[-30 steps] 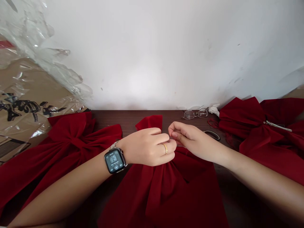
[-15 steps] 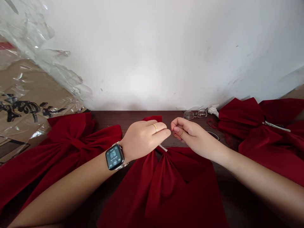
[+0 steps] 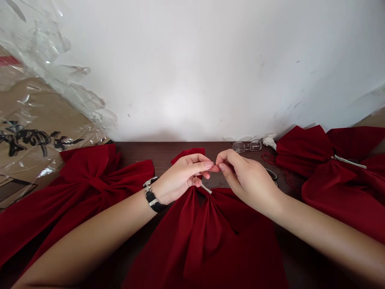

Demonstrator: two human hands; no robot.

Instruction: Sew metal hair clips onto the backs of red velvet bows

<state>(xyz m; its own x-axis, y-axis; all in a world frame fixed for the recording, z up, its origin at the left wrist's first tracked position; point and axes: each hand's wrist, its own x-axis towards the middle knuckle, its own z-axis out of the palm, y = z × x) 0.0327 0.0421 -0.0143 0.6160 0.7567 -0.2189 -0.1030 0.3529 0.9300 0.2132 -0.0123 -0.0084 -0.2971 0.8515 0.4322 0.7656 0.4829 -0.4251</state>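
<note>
Above the middle red bow (image 3: 210,237), the left hand (image 3: 184,174) and right hand (image 3: 252,178) meet, fingertips (image 3: 208,164) pinched together; whether on anything, I cannot tell. Beyond that bow lie eyeglasses (image 3: 247,146).

left hand (image 3: 183,176) now thumb-side up rather than knuckles-up

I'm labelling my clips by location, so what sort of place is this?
Probably a small craft workspace, though whether home or workshop I can't tell: red fabric bows spread across a dark tabletop, and cardboard under clear plastic at the left.
</note>
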